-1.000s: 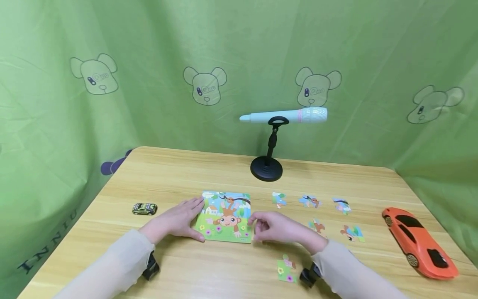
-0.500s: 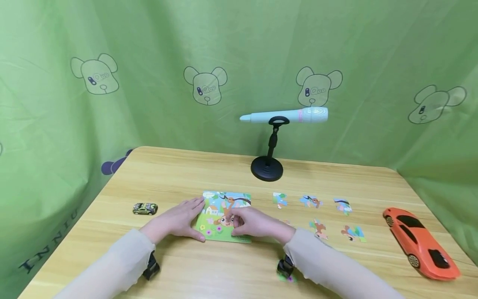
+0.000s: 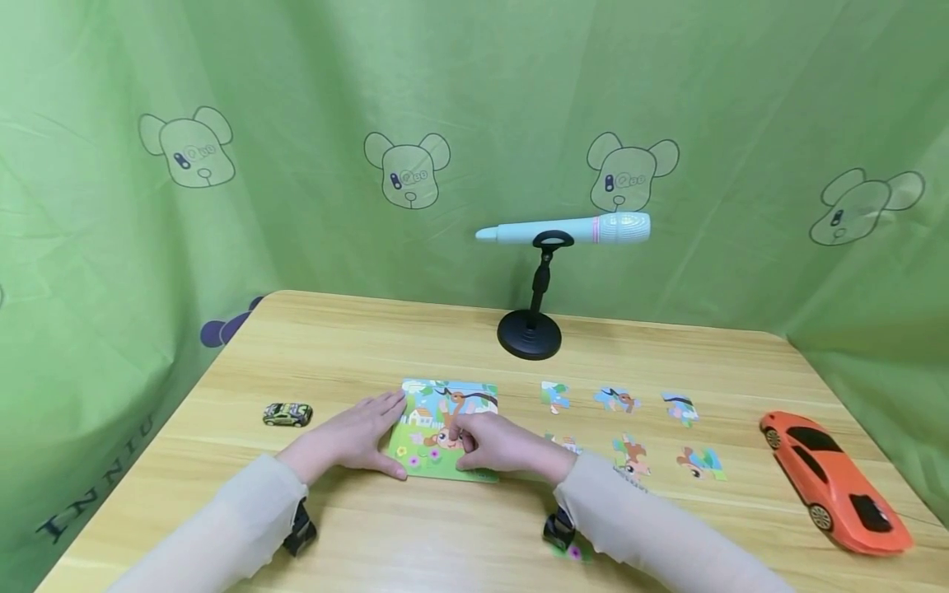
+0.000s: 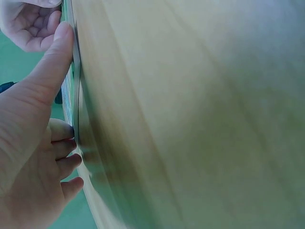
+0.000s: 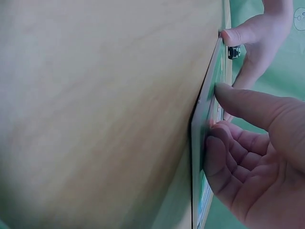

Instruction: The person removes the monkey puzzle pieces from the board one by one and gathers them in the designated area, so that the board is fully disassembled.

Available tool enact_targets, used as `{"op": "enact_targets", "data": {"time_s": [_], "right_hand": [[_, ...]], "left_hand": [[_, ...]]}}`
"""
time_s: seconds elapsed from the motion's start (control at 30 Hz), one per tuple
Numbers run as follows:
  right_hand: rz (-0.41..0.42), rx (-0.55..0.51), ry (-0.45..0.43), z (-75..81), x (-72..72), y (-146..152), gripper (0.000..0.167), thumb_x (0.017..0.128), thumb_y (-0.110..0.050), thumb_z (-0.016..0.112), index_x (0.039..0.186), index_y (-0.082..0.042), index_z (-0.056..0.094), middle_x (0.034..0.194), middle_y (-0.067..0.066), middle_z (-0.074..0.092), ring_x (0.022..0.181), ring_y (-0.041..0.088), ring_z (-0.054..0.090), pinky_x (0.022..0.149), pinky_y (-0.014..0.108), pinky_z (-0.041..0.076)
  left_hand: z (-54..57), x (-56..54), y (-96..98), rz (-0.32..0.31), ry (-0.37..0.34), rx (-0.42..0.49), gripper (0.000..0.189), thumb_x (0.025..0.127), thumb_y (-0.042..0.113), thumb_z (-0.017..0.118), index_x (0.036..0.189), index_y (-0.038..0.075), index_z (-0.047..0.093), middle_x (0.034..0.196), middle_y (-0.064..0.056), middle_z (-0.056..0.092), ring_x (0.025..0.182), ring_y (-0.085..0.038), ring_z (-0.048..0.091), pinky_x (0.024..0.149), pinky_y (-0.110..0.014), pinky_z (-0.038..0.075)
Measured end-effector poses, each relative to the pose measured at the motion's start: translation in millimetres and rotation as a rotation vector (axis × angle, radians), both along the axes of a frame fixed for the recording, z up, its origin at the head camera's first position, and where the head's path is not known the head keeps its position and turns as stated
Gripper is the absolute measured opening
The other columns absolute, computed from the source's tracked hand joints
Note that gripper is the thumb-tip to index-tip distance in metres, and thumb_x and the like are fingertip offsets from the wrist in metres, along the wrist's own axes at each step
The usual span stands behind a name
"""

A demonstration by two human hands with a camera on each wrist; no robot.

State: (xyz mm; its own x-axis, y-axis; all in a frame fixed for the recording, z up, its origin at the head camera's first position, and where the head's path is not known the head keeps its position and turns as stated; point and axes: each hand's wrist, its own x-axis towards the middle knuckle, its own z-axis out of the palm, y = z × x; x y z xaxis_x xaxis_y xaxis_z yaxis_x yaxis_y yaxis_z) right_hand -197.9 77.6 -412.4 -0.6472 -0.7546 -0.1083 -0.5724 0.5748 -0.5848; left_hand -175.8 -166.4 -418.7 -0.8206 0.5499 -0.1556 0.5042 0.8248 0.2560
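Note:
A square picture puzzle board [image 3: 430,467] with a cartoon monkey lies on the wooden table. My left hand [image 3: 359,434] rests along its left side, fingers stretched toward the far corner and thumb at the near edge. Over the right half is my right hand [image 3: 493,445], fingers bent, with thumb and index fingertips against the picture. In the right wrist view this right hand [image 5: 252,152] keeps thumb and index apart on the board's face, near its corner. Whether a piece is pinched between them is not visible. My right hand hides part of the monkey.
Several loose jigsaw pieces [image 3: 617,399] lie right of the board; one flower piece [image 3: 574,553] is partly under my right wrist. A small toy car [image 3: 287,414] sits left, a large orange toy car [image 3: 834,482] right. Behind stands a microphone [image 3: 563,231] on a black stand [image 3: 530,334].
My right hand has moved left from the board's right edge onto its picture, then stayed nearly still. My left hand has kept its place on the left side.

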Motion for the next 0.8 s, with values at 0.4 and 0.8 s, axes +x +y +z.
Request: {"op": "enact_targets", "data": {"time_s": [0.4,0.8], "right_hand": [[0.019,-0.036,0.045,-0.1,-0.3,0.3,0.027,0.075,-0.006,0.074,0.091,-0.007,0.052,0.073,0.004,0.051,0.065,0.012,0.043,0.058,0.023,0.038],[0.002,-0.104,0.036,2.4,-1.0,1.1,0.021,0.078,-0.002,0.069,0.091,-0.005,0.053,0.084,0.005,0.051,0.070,0.016,0.047,0.059,0.023,0.042]], "left_hand": [[0.4,0.4,-0.4,-0.004,0.005,-0.003,0.111,0.068,0.067,0.062,0.142,-0.005,0.022,0.149,-0.019,0.016,0.135,-0.034,0.016,0.109,-0.045,0.014],[1.0,0.4,-0.4,-0.005,0.001,-0.001,0.110,0.069,0.066,0.063,0.142,-0.006,0.022,0.149,-0.019,0.015,0.135,-0.034,0.016,0.109,-0.045,0.014]]}}
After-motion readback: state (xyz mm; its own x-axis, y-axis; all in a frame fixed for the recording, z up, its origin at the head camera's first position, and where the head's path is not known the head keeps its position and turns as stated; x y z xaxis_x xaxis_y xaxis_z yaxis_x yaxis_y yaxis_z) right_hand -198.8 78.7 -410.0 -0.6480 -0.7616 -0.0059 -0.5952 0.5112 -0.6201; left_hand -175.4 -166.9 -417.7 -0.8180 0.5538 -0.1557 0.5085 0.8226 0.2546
